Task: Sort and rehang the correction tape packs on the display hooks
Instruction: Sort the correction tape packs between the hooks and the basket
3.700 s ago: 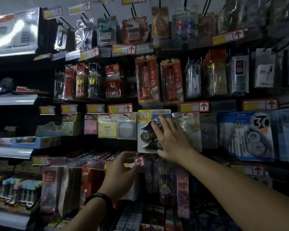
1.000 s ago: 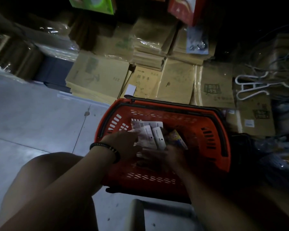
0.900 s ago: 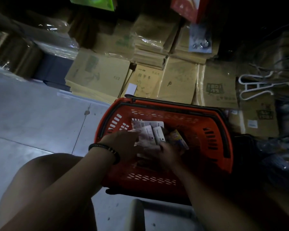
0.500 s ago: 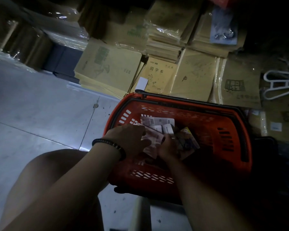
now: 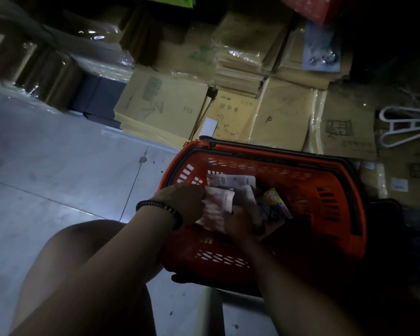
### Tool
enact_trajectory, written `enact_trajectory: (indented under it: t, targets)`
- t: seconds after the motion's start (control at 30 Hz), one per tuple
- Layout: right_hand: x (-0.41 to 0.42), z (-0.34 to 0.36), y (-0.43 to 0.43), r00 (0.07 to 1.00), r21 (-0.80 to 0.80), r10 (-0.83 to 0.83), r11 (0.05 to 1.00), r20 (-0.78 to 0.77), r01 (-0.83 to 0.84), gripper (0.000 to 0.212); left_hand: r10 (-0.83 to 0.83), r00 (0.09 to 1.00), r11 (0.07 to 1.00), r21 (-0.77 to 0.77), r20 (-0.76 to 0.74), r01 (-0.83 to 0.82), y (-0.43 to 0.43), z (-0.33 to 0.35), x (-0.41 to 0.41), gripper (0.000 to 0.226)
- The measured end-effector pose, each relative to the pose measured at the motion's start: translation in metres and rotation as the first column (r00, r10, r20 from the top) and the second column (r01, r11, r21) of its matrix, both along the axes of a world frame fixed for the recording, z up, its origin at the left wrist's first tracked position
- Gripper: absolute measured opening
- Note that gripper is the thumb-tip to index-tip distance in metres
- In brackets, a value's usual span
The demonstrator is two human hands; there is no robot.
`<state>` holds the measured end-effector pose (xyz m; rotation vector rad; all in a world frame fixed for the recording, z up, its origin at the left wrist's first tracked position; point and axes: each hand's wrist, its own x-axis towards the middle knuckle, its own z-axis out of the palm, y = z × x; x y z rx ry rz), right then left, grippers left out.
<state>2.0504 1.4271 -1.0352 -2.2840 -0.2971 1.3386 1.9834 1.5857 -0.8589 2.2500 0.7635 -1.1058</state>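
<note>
An orange shopping basket (image 5: 325,180) with black handles sits on the floor in front of me. Inside lie several pale correction tape packs (image 5: 230,181) and one yellow cartoon-printed pack (image 5: 273,207). My left hand (image 5: 182,202), with a dark bead bracelet at the wrist, grips a pale pack (image 5: 216,207) from its left side. My right hand (image 5: 238,221) holds the same bundle from below, its fingers curled under the packs and partly hidden in shadow. The display hooks are out of view.
Stacks of wrapped brown exercise books (image 5: 233,115) lean on the bottom shelf behind the basket. White plastic hangers (image 5: 403,127) lie at the right. Grey floor tiles (image 5: 58,170) spread to the left. My bare knee (image 5: 83,258) is near the basket's front left corner.
I turned from the hook wall down to the basket on the floor. Over the last second both hands closed in on the pale packs and lifted them slightly.
</note>
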Motion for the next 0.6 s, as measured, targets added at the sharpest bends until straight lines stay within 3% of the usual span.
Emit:
enact_trajectory:
  t: [0.1, 0.2, 0.3, 0.37, 0.47, 0.6]
  targets:
    - [0.011, 0.023, -0.008, 0.997, 0.037, -0.020, 0.999, 0.069, 0.018, 0.027, 0.035, 0.999, 0.999, -0.012, 0.016, -0.035, 0.000, -0.005, -0.004, 0.046]
    - [0.017, 0.059, -0.015, 0.979, 0.170, -0.160, 0.976, 0.129, 0.137, 0.038, 0.046, 0.996, 0.998, -0.036, 0.082, -0.043, -0.005, -0.010, -0.011, 0.078]
    - [0.024, 0.098, -0.020, 0.950, 0.272, -0.279, 0.933, 0.141, 0.234, 0.028, -0.005, 0.978, 1.000, 0.000, 0.206, 0.005, -0.017, -0.007, -0.018, 0.105]
    - [0.028, 0.128, -0.025, 0.924, 0.334, -0.376, 0.881, 0.068, 0.334, 0.014, -0.031, 0.947, 0.999, 0.022, 0.320, 0.025, -0.028, -0.001, -0.021, 0.110]
    - [0.032, 0.176, -0.031, 0.873, 0.389, -0.485, 0.797, -0.041, 0.461, 0.027, -0.040, 0.883, 0.999, 0.034, 0.468, 0.028, -0.047, 0.015, -0.024, 0.106]
    - [0.025, 0.229, -0.032, 0.791, 0.465, -0.566, 0.650, -0.233, 0.601, 0.014, -0.072, 0.745, 0.994, 0.109, 0.663, 0.000, -0.068, 0.040, -0.032, 0.103]
